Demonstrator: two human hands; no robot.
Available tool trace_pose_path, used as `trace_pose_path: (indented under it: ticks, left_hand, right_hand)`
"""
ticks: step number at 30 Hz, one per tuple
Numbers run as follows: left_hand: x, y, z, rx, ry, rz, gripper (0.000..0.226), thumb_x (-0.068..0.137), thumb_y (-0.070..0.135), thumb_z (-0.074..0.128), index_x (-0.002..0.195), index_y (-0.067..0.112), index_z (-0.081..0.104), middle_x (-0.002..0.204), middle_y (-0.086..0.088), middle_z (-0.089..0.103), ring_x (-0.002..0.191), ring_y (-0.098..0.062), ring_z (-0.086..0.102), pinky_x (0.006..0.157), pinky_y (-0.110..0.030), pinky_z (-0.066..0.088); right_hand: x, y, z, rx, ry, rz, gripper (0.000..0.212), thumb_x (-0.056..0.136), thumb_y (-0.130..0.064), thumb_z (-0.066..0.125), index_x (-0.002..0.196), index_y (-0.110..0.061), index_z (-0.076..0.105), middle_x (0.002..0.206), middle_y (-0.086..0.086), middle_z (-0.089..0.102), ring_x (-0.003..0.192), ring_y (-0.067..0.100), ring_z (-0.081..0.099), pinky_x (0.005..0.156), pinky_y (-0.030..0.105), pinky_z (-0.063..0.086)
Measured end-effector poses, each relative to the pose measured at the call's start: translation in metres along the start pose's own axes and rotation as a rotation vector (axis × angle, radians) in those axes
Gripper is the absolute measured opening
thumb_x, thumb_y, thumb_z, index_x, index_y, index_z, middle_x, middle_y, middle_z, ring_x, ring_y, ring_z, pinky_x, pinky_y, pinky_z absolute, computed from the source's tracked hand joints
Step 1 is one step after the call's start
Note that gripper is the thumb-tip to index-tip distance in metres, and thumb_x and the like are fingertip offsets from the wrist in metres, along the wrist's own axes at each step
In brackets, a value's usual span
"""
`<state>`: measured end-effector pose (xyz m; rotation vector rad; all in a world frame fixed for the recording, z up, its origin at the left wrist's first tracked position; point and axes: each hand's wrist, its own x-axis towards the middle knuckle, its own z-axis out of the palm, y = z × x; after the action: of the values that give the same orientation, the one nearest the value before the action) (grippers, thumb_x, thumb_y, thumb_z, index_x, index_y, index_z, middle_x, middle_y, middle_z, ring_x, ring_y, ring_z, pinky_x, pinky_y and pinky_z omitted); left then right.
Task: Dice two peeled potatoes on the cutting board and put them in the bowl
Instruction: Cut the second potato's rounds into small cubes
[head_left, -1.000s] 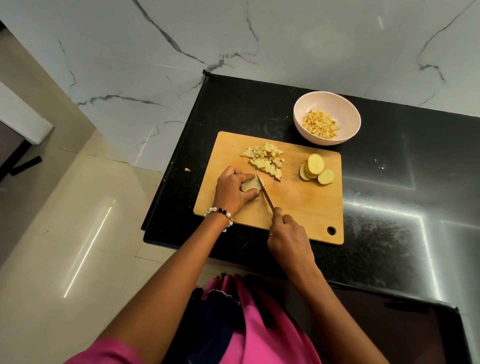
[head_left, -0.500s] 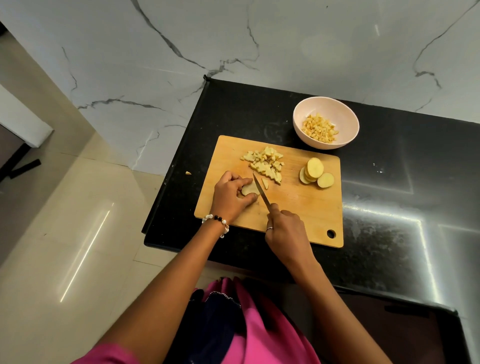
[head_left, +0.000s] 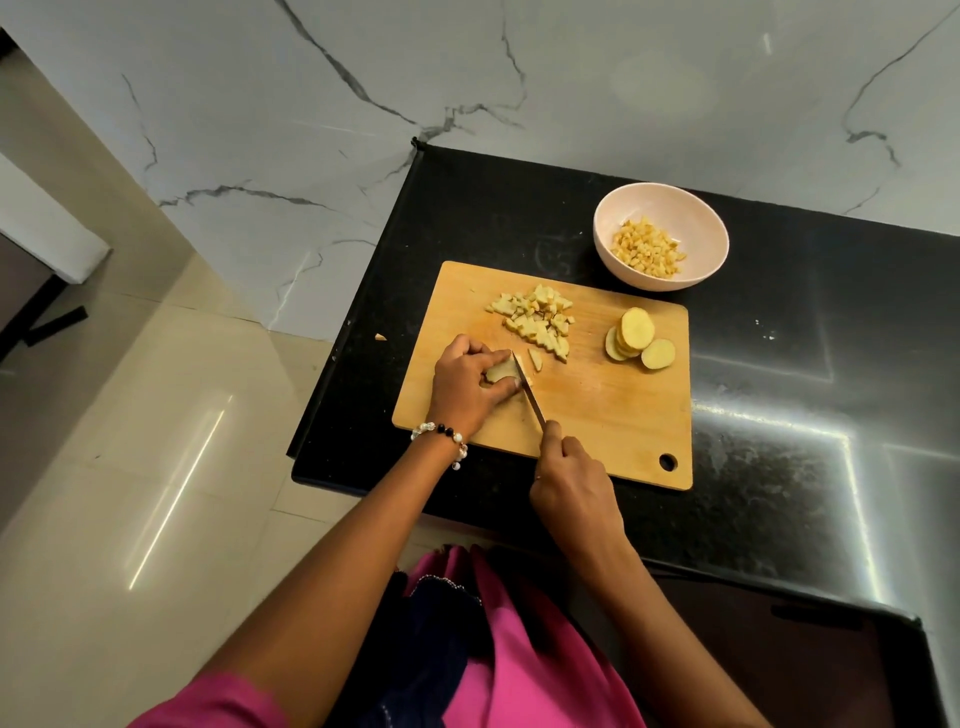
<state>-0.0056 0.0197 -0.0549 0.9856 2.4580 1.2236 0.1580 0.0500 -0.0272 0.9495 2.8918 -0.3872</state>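
Note:
A wooden cutting board (head_left: 613, 415) lies on the black counter. My left hand (head_left: 467, 387) holds a potato piece (head_left: 501, 371) down on the board's left part. My right hand (head_left: 571, 483) grips a knife (head_left: 527, 387), its blade standing against the right side of that piece. One cut strip (head_left: 535, 359) lies just right of the blade. A heap of diced potato (head_left: 535, 319) sits behind it. Several round potato slices (head_left: 636, 338) are stacked at the board's right. The pink bowl (head_left: 613, 249) behind the board holds diced potato (head_left: 647, 247).
The black counter (head_left: 779, 389) stretches to the right of the board. Its left edge drops to a tiled floor (head_left: 130, 467). A small potato scrap (head_left: 381, 337) lies beside that edge. A marble wall (head_left: 519, 78) rises behind the counter.
The knife has cut a strip off the held piece, and that strip now lies to the right of the blade. The blade has come back against the piece. My left hand stays put.

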Motion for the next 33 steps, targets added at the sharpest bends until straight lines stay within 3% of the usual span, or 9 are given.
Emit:
trace_pose_path:
  ticks: [1,4,6,13,20,23,28,30,33]
  left_hand:
    - [0.000,0.000,0.000,0.001,-0.007,0.003,0.044,0.073,0.023,0.079,0.114,0.010,0.068,0.099,-0.001,0.052,0.084,-0.010,0.047,0.077,-0.021,0.047]
    - [-0.002,-0.001,-0.002,-0.012,-0.023,0.019,0.046,0.074,0.023,0.079,0.116,0.010,0.067,0.099,0.000,0.051,0.080,-0.009,0.048,0.073,-0.012,0.043]
    - [-0.003,-0.002,-0.005,-0.031,-0.032,0.028,0.047,0.074,0.020,0.079,0.118,0.008,0.066,0.099,0.001,0.051,0.077,-0.008,0.048,0.069,-0.004,0.039]
    - [-0.007,-0.006,-0.007,-0.046,0.044,0.079,0.054,0.072,0.014,0.079,0.124,0.011,0.061,0.099,-0.001,0.062,0.075,-0.009,0.055,0.071,-0.002,0.042]
    - [-0.007,-0.006,-0.004,-0.053,0.092,0.104,0.062,0.069,0.009,0.080,0.127,0.011,0.058,0.092,-0.001,0.067,0.071,-0.011,0.056,0.073,-0.011,0.047]
    - [-0.006,-0.006,-0.002,-0.045,0.100,0.105,0.061,0.069,0.009,0.079,0.127,0.011,0.059,0.089,-0.002,0.067,0.070,-0.014,0.056,0.074,-0.023,0.052]
    - [-0.008,-0.008,0.001,-0.023,0.114,0.125,0.059,0.070,0.011,0.080,0.126,0.010,0.060,0.091,-0.002,0.067,0.075,-0.016,0.058,0.073,-0.031,0.054]
    - [-0.008,-0.008,0.000,-0.024,0.119,0.125,0.060,0.070,0.011,0.080,0.127,0.011,0.059,0.092,-0.001,0.067,0.076,-0.016,0.058,0.073,-0.029,0.054]
    - [-0.009,-0.010,0.000,-0.031,0.116,0.129,0.062,0.070,0.012,0.080,0.128,0.012,0.058,0.092,0.000,0.067,0.074,-0.014,0.058,0.073,-0.024,0.052]
  right_hand:
    - [0.003,0.001,-0.001,-0.008,0.032,0.004,0.051,0.083,0.004,0.051,0.133,0.010,0.043,0.093,0.025,0.062,0.060,0.039,0.059,0.049,0.032,0.030]
    - [0.022,0.003,-0.009,0.036,0.007,0.029,0.051,0.096,-0.007,0.034,0.145,0.001,0.023,0.119,0.021,0.054,0.090,0.039,0.059,0.065,0.037,0.039]
    - [0.033,0.006,-0.012,0.052,0.008,0.045,0.051,0.097,-0.010,0.032,0.146,-0.003,0.023,0.120,0.020,0.053,0.096,0.038,0.057,0.073,0.038,0.043]
    - [0.024,-0.001,-0.012,0.208,0.032,-0.008,0.048,0.096,-0.010,0.038,0.143,0.000,0.034,0.106,0.021,0.060,0.090,0.037,0.056,0.069,0.036,0.039]
    - [0.028,-0.015,-0.005,0.062,0.004,0.014,0.052,0.094,-0.005,0.032,0.145,0.002,0.023,0.115,0.021,0.055,0.090,0.038,0.057,0.066,0.035,0.034]
    - [0.034,-0.023,-0.003,0.039,0.020,-0.004,0.049,0.095,-0.003,0.029,0.144,0.004,0.023,0.114,0.023,0.054,0.086,0.039,0.059,0.064,0.035,0.036]
    - [0.004,-0.012,0.004,0.005,0.004,-0.026,0.051,0.084,0.005,0.047,0.134,0.013,0.039,0.095,0.027,0.061,0.061,0.040,0.060,0.048,0.034,0.033]
    - [-0.001,-0.008,0.005,-0.004,0.009,-0.017,0.051,0.088,0.003,0.044,0.137,0.011,0.036,0.100,0.026,0.060,0.066,0.039,0.061,0.051,0.036,0.037]
    - [0.011,-0.008,0.000,0.020,0.007,0.001,0.052,0.095,-0.003,0.033,0.145,0.004,0.021,0.118,0.023,0.053,0.086,0.039,0.061,0.067,0.040,0.045]
